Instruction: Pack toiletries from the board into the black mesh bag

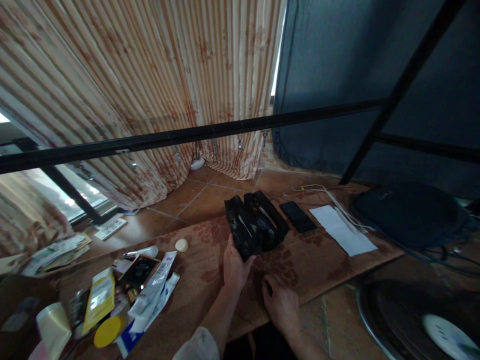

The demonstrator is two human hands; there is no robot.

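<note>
A black zip pouch (244,231) sits at the middle of the cloth-covered table, its top gaping open. Its dark inside is hard to make out. My left hand (235,265) grips the near left side of the pouch, thumb in front and fingers around the side. Close to the table's near edge, my right hand (281,302) rests with curled fingers and nothing visible in them, apart from the pouch. A black phone (298,216) lies just right of the pouch.
On the left lie several tubes (155,290), a yellow packet (100,295), a yellow-lidded jar (108,331), a dark compact (140,271) and a round cream-coloured item (182,245). Right are white paper (343,230), a white cable (337,202) and a dark bag (410,212). A black rail (225,129) crosses behind.
</note>
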